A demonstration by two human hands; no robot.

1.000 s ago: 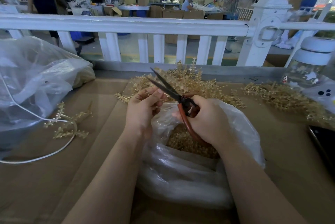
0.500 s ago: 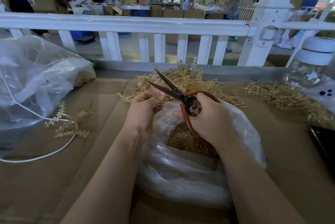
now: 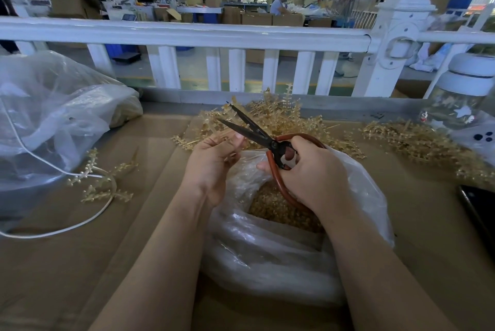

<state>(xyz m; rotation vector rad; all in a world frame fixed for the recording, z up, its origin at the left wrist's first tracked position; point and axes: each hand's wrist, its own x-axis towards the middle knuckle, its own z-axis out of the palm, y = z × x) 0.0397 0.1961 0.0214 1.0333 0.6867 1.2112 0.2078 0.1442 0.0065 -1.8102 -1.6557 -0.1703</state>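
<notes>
Fingers (image 3: pixel 237 143) of the left hand (image 3: pixel 211 167) pinch a golden sprig (image 3: pixel 223 139). The right hand (image 3: pixel 316 175) clenches the scissors (image 3: pixel 257 132), blades apart.

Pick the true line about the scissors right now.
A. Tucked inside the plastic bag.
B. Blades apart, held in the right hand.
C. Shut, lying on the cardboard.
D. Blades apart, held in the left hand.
B: the right hand grips the red handles of the scissors, whose dark blades stand apart and point away, while the left hand pinches a small gold sprig beside them.
</notes>
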